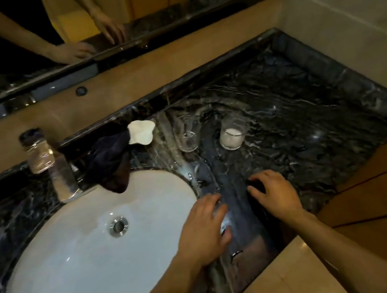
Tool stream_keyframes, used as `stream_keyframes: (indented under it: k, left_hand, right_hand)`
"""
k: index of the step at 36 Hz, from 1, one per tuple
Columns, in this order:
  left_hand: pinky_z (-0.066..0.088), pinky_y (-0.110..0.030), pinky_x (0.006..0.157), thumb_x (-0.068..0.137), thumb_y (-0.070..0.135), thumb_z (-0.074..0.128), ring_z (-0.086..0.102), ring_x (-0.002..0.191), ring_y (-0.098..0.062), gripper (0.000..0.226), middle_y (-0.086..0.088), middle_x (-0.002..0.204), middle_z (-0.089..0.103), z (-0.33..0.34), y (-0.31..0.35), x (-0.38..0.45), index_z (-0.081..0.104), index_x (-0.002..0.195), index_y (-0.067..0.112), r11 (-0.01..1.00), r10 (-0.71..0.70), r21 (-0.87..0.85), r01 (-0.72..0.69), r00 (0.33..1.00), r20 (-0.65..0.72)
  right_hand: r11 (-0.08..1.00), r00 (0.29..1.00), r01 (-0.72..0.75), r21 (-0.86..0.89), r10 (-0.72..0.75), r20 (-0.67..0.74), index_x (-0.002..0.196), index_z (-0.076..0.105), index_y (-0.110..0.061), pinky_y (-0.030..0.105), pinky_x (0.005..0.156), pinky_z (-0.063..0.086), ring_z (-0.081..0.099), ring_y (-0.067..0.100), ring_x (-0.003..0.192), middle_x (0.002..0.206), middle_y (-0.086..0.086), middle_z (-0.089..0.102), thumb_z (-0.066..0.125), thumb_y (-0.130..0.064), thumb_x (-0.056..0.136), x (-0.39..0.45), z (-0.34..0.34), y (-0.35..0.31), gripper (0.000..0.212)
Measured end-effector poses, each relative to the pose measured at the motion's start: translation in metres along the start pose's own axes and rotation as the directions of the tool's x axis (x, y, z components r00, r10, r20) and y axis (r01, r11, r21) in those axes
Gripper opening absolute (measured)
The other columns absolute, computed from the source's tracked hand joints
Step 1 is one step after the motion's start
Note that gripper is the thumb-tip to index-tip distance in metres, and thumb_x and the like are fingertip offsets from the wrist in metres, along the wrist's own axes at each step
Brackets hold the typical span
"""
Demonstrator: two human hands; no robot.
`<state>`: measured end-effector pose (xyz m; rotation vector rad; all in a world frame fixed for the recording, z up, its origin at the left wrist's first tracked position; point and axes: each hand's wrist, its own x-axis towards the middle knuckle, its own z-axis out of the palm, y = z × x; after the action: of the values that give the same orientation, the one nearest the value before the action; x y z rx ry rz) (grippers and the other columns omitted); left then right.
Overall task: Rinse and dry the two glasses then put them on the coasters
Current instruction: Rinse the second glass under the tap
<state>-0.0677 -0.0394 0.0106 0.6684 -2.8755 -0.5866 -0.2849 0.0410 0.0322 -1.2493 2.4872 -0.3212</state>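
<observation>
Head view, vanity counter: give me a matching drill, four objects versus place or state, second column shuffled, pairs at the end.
Column 1:
1. dark blue cloth
2. clear empty glass
3. clear glass with white contents
4. chrome drain

Column 2:
A. in the middle of the white oval sink basin
B. draped over the basin's back rim, beside the chrome faucet
C. upright on the black marble counter, farthest to the right
D. upright on the counter between the white flower-shaped coaster and the other glass

Pairs: 1-B, 2-D, 3-C, 4-A
</observation>
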Motion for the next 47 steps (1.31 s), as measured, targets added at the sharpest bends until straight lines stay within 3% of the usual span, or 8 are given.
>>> stream_keyframes:
  k: [5, 15, 20, 29, 34, 37, 41, 47]
  left_hand:
    - [0.033, -0.051, 0.113, 0.087, 0.048, 0.053, 0.033, 0.143, -0.033, 0.06, -0.012, 0.153, 0.04, 0.027, 0.015, 0.019, 0.05, 0.139, 0.018, 0.995, -0.085, 0.054, 0.082, 0.995, 0.053]
    - [0.025, -0.049, 0.118, 0.089, 0.051, 0.048, 0.027, 0.146, -0.031, 0.062, -0.012, 0.155, 0.036, 0.028, 0.017, 0.019, 0.044, 0.143, 0.021, 0.992, -0.092, 0.09, 0.088, 0.995, 0.034]
    - [0.019, -0.047, 0.12, 0.088, 0.05, 0.049, 0.025, 0.147, -0.03, 0.062, -0.012, 0.156, 0.035, 0.026, 0.018, 0.019, 0.044, 0.143, 0.021, 0.992, -0.094, 0.092, 0.091, 0.995, 0.035]
    - [0.008, -0.042, 0.121, 0.087, 0.048, 0.051, 0.024, 0.146, -0.03, 0.063, -0.012, 0.156, 0.035, 0.026, 0.019, 0.018, 0.044, 0.143, 0.021, 0.991, -0.097, 0.089, 0.096, 0.995, 0.007]
    - [0.014, -0.044, 0.121, 0.085, 0.048, 0.052, 0.026, 0.145, -0.03, 0.063, -0.011, 0.155, 0.037, 0.025, 0.019, 0.018, 0.047, 0.141, 0.021, 0.991, -0.102, 0.091, 0.1, 0.995, 0.015]
    - [0.018, -0.043, 0.119, 0.084, 0.048, 0.052, 0.029, 0.143, -0.029, 0.062, -0.011, 0.153, 0.04, 0.025, 0.02, 0.017, 0.049, 0.14, 0.021, 0.989, -0.109, 0.097, 0.108, 0.994, 0.004]
    - [0.028, -0.043, 0.113, 0.085, 0.047, 0.053, 0.041, 0.132, -0.032, 0.058, -0.013, 0.145, 0.049, 0.027, 0.021, 0.015, 0.054, 0.136, 0.021, 0.988, -0.107, 0.11, 0.112, 0.993, -0.05]
    - [0.036, -0.041, 0.106, 0.09, 0.049, 0.046, 0.046, 0.126, -0.03, 0.054, -0.011, 0.141, 0.05, 0.02, 0.019, 0.004, 0.052, 0.135, 0.02, 0.98, -0.154, 0.121, 0.157, 0.987, -0.034]
  right_hand:
    - [0.997, 0.999, -0.043, 0.057, 0.043, -0.005, 0.123, 0.06, -0.028, 0.044, 0.093, 0.048, 0.055, 0.026, 0.115, 0.124, 0.004, 0.061, 0.061, -0.054, 0.086, 0.028, -0.008, 0.014, 0.045]
    - [0.753, 1.0, -0.023, 0.657, 0.021, 0.011, 0.152, 0.019, -0.029, 0.042, 0.111, 0.04, 0.045, 0.019, 0.132, 0.149, 0.007, 0.041, 0.091, -0.048, 0.053, 0.108, -0.02, -0.018, 0.124]
    - [0.657, 1.0, 0.026, 0.753, -0.004, -0.031, 0.147, 0.029, -0.024, 0.032, 0.107, 0.041, 0.049, 0.017, 0.124, 0.138, 0.003, 0.049, 0.093, -0.017, 0.061, 0.132, -0.017, -0.026, 0.107]
    - [0.621, 0.993, 0.082, 0.779, 0.016, -0.118, 0.137, 0.039, -0.019, 0.0, 0.083, 0.039, 0.053, 0.007, 0.114, 0.126, -0.007, 0.055, 0.09, -0.016, 0.066, 0.13, -0.01, -0.029, 0.087]
    - [0.606, 0.995, 0.08, 0.791, -0.004, -0.098, 0.137, 0.042, -0.018, 0.002, 0.082, 0.041, 0.053, -0.007, 0.101, 0.112, -0.019, 0.054, 0.089, -0.015, 0.067, 0.115, -0.008, -0.033, 0.084]
    - [0.618, 0.998, 0.07, 0.783, -0.045, -0.054, 0.134, 0.045, -0.022, 0.003, 0.079, 0.043, 0.055, -0.001, 0.097, 0.11, -0.006, 0.058, 0.089, -0.014, 0.066, 0.103, -0.008, -0.037, 0.082]
    - [0.662, 0.992, 0.063, 0.747, -0.125, 0.027, 0.128, 0.048, -0.03, 0.019, 0.081, 0.046, 0.058, 0.013, 0.102, 0.113, -0.001, 0.059, 0.09, -0.018, 0.063, 0.09, -0.009, -0.043, 0.079]
    - [0.709, 0.972, 0.062, 0.703, -0.203, 0.118, 0.123, 0.048, -0.036, 0.028, 0.085, 0.051, 0.06, 0.017, 0.102, 0.107, -0.006, 0.06, 0.092, -0.02, 0.059, 0.075, -0.008, -0.062, 0.079]
